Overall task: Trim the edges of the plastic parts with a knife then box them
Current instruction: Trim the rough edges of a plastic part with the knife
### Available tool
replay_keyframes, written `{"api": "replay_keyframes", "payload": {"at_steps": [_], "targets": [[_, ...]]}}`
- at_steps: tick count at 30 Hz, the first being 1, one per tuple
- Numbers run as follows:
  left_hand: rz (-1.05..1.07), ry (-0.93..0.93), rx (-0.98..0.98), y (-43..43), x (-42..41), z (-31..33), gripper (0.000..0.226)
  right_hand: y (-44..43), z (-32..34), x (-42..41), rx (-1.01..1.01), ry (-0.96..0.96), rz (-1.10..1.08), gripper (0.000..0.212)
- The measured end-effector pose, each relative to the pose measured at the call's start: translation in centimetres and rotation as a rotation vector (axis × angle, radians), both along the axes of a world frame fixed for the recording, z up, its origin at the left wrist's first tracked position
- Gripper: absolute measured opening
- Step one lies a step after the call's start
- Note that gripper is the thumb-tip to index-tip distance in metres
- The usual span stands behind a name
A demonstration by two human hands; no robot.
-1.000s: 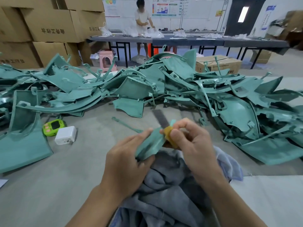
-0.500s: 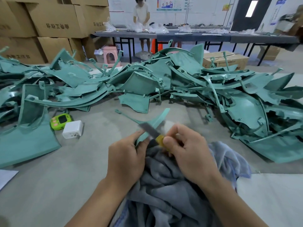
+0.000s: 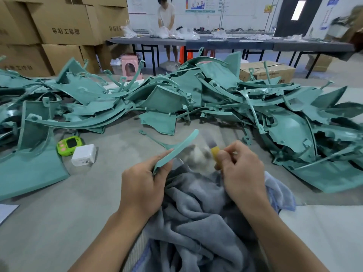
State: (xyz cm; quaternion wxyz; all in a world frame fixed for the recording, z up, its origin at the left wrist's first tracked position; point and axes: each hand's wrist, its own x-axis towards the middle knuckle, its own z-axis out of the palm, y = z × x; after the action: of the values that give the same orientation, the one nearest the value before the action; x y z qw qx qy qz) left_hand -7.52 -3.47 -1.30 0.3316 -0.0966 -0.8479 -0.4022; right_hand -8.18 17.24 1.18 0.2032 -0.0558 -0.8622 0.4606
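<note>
A grey blanket [image 3: 196, 222] is draped nearest. Above it, a curved teal plastic part [image 3: 176, 149] is gripped by the left hand [image 3: 143, 185], and a yellow-handled knife [image 3: 214, 153], blade blurred, is clasped in the right hand [image 3: 241, 173]. More teal parts [image 3: 161, 97] are heaped along the worktop's [image 3: 49, 222] far edge.

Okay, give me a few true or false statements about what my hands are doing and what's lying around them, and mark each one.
1. The left hand holds a teal plastic strip. True.
2. The right hand is empty. False: it grips a knife by its yellow handle.
3. A grey cloth lies beneath both hands. True.
4. The white charger lies to the right of the hands. False: it lies to their left, beside a green gadget.
5. A pink stool stands behind the pile of teal parts. True.
</note>
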Motion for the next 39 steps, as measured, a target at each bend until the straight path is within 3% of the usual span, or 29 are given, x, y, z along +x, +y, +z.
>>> {"api": "replay_keyframes", "payload": {"at_steps": [5,10,14,16,20,22,26,29,31,35,38,39], "targets": [[-0.031,-0.011,0.102,0.0,-0.2,-0.2,0.026,0.1,0.0,0.2,-0.315,0.094,0.29,0.02],[-0.047,-0.032,0.142,-0.3,-0.2,-0.2,0.02,0.3,0.0,0.0,-0.454,0.153,0.388,0.023],[-0.109,-0.023,0.081,0.3,0.2,-0.3,0.026,-0.2,0.1,0.5,-0.313,0.063,0.593,0.02],[-0.139,-0.027,0.078,0.4,0.2,-0.2,0.026,-0.6,0.0,0.3,-0.22,-0.012,0.505,0.02],[-0.156,-0.042,0.113,0.3,0.2,0.6,0.017,1.6,0.2,-0.7,-0.091,-0.05,-0.051,0.021],[-0.177,-0.044,0.115,0.3,0.2,0.8,0.016,2.7,0.2,-1.1,-0.262,-0.074,-0.094,0.018],[-0.235,-0.031,0.092,0.5,0.4,0.8,0.034,2.0,0.6,-1.2,-0.984,-0.273,0.144,0.019],[-0.287,-0.05,0.066,0.5,0.6,0.7,0.036,1.9,0.9,-1.1,-1.263,-0.392,0.291,0.027],[-0.324,-0.042,0.08,0.7,1.0,0.7,0.036,1.9,0.7,-1.1,-1.312,-0.422,0.305,0.03],[-0.32,-0.028,0.245,1.0,1.3,1.0,0.029,1.9,0.5,-1.2,-1.172,-0.384,0.26,0.029],[-0.265,-0.064,0.543,1.0,1.0,1.2,0.005,1.8,0.7,-1.0,-1.127,-0.335,0.394,0.013],[-0.253,-0.071,0.667,1.0,0.9,1.3,0.016,1.7,0.8,-1.0,-1.119,-0.322,0.445,0.008]]}}
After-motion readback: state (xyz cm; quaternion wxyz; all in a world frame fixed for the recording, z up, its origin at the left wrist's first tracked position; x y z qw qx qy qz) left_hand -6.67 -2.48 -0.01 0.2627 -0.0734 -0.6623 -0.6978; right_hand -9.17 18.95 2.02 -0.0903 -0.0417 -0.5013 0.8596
